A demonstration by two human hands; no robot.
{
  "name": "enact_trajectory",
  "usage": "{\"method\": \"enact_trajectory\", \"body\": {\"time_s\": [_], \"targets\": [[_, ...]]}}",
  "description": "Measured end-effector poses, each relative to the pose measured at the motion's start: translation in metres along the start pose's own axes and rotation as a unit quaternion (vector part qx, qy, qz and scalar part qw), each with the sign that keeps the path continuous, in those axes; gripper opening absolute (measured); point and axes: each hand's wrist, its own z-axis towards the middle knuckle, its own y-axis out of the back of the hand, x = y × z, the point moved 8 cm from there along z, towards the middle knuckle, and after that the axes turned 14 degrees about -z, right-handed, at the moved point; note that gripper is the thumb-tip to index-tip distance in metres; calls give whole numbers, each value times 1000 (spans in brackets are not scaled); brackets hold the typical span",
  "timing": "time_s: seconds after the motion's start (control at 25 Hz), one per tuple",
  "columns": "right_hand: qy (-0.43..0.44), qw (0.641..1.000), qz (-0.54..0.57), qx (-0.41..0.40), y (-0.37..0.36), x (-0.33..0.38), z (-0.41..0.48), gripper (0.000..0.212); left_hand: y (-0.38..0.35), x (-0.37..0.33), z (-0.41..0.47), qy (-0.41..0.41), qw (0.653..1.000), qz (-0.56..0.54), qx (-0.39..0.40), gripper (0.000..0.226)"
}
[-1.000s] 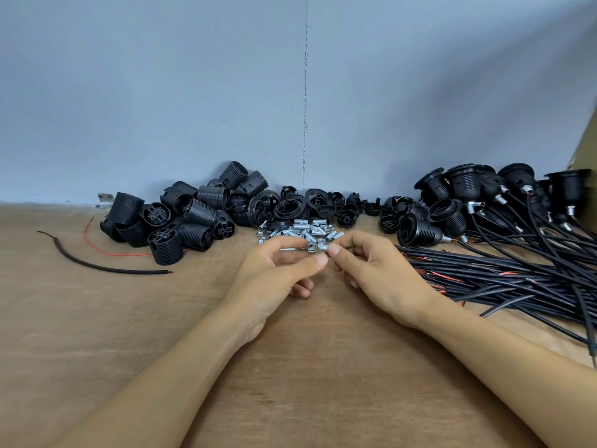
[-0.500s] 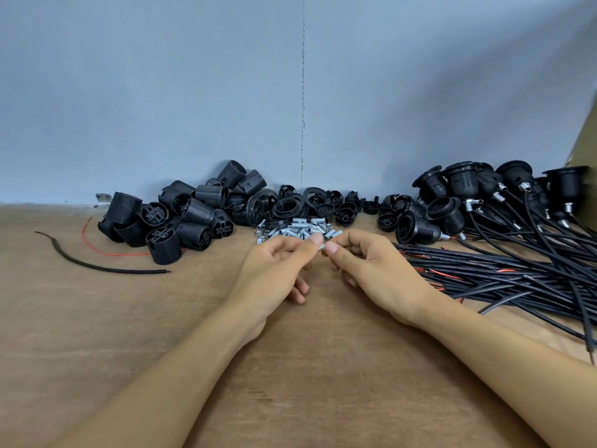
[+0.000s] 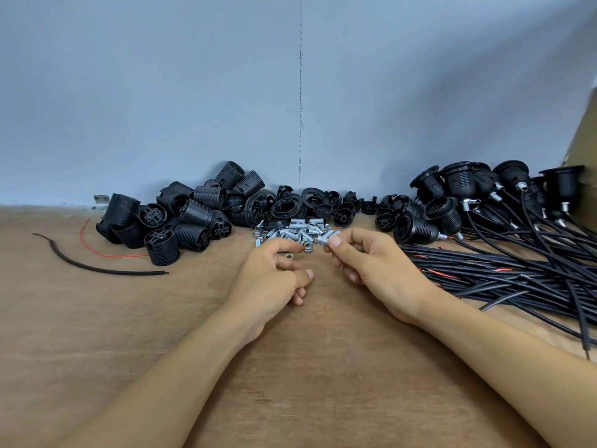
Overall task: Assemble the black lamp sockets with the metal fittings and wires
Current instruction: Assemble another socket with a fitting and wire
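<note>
Right hand (image 3: 381, 273) pinched a threaded steel fitting (image 3: 324, 239); left hand (image 3: 268, 286) curled round a nut (image 3: 287, 255); grainy wooden table (image 3: 323, 383) spread nearer.

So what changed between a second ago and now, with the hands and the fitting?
The hands have parted. The left hand let go of the metal fitting and drew back toward the person; the right hand now pinches it alone. The socket pile, fittings heap and wires lie as before.
</note>
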Motion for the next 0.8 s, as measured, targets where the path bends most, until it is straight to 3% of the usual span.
{"method": "enact_trajectory", "body": {"time_s": [0.08, 0.4, 0.52, 0.72, 0.8], "targets": [[-13, 1000, 27, -5, 2, -1, 1, 19, 0, 2, 0, 5, 1000, 11, 5, 43], [-9, 1000, 20, 11, -1, 1, 0, 22, 0, -1, -1, -2, 1000, 3, -5, 24], [-17, 999, 49, 9, 1, 0, 0, 21, -1, 1, -1, 1, 1000, 19, 7, 37], [-6, 999, 34, 25, -2, 2, -1, 21, -3, -4, -3, -8, 1000, -8, -4, 34], [-9, 999, 38, 21, -1, 1, 0, 21, -1, -1, -1, -5, 1000, 5, -10, 22]]}}
